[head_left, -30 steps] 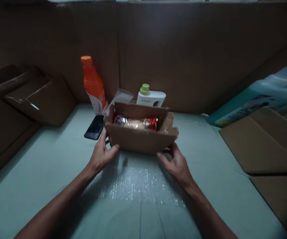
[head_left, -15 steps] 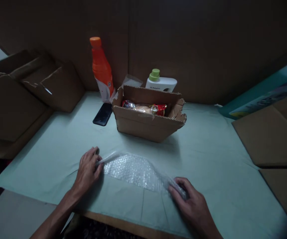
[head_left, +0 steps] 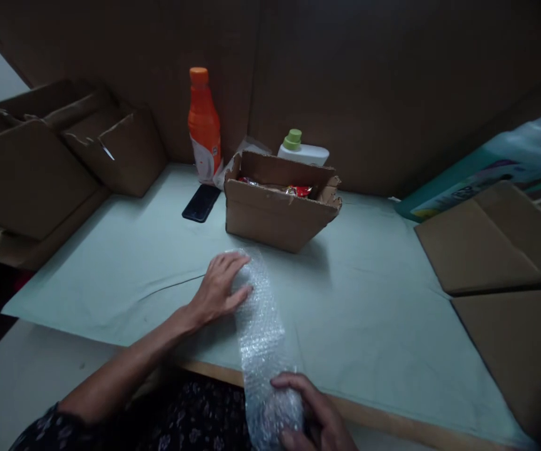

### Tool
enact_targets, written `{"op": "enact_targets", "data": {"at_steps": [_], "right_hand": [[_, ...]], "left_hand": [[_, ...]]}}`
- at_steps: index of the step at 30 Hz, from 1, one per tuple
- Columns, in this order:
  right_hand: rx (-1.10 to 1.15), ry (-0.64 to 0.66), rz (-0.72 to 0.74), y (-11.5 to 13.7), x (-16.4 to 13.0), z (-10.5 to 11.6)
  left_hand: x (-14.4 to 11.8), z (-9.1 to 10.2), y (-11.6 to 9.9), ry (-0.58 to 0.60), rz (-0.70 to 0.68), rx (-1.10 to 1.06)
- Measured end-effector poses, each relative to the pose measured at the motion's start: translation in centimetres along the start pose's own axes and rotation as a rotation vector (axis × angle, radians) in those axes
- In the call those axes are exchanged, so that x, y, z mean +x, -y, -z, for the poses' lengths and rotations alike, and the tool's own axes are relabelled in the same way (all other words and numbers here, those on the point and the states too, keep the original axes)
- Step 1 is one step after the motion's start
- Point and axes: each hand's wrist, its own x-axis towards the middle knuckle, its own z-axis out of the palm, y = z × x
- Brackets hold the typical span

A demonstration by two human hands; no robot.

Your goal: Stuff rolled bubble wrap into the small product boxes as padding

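The person's left hand (head_left: 218, 288) lies near the middle of the frame, fingers stretched out flat and pressing down on the far end of a strip of bubble wrap (head_left: 258, 326). The right hand (head_left: 315, 416), at the bottom edge just right of center, is closed around the near end of the same strip, gripping it where it hangs over the table's front edge. The bubble wrap runs between the two hands, from the center of the frame down to the bottom, lying on a pale green table cover (head_left: 383, 313).

Just above the left hand sits an open cardboard box (head_left: 277, 216) with a red-and-clear snack packet (head_left: 293, 190) inside. To its left a dark phone (head_left: 201, 203) lies flat. Behind the phone, upper center, an orange bottle (head_left: 203, 128) stands upright, and behind the box is a white bottle with a green cap (head_left: 301, 150).

Empty cardboard boxes (head_left: 64, 150) sit at the upper left. Flattened cardboard sheets (head_left: 496, 244) lie at the right, with a teal package (head_left: 496, 169) behind them.
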Motion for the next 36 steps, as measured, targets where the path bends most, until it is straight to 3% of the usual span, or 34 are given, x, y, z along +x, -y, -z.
{"op": "enact_targets", "data": {"at_steps": [3, 6, 10, 13, 16, 18, 22, 25, 27, 29, 32, 36], "right_hand": [[0.249, -0.003, 0.012, 1.1, 2.6, -0.5], [0.356, -0.025, 0.094, 2.1, 5.9, -0.4], [0.212, -0.143, 0.155, 2.9, 7.6, 1.0], [-0.273, -0.266, 0.368, 2.3, 7.4, 2.3], [-0.781, -0.235, 0.617, 1.0, 7.7, 2.6], [-0.956, -0.210, 0.684, 0.4, 8.3, 2.3], [-0.930, -0.147, 0.692, 1.0, 9.2, 1.6], [-0.790, -0.021, 0.552, 2.3, 9.5, 1.5], [-0.717, -0.040, 0.472, 2.8, 9.8, 1.6], [-0.716, -0.193, 0.515, 2.9, 10.1, 1.7], [-0.821, -0.391, 0.700, 2.3, 9.9, 1.8], [-0.983, -0.226, 0.781, 1.7, 9.6, 1.4]], "left_hand": [[-5.5, 1.5, -2.1, 0.184, 0.119, -0.408], [-8.3, 0.8, -3.5, 0.190, 0.260, -0.437], [-7.1, -2.4, -2.6, 0.064, 0.364, -0.189], [-5.7, -3.8, -0.8, 0.077, 0.315, 0.020], [-5.2, -3.9, 0.1, 0.086, 0.248, 0.176], [-5.4, -3.4, -0.1, 0.045, 0.201, 0.214], [-7.0, -1.5, -2.0, -0.024, 0.066, 0.078], [-8.5, -1.0, -3.1, 0.058, 0.039, -0.002], [-8.9, -1.5, -3.0, 0.056, 0.071, 0.019], [-8.7, -2.3, -2.6, 0.024, 0.121, 0.090], [-7.8, -2.8, -1.8, 0.025, 0.147, 0.225], [-7.4, -2.0, -1.9, 0.007, 0.099, 0.257]]}}
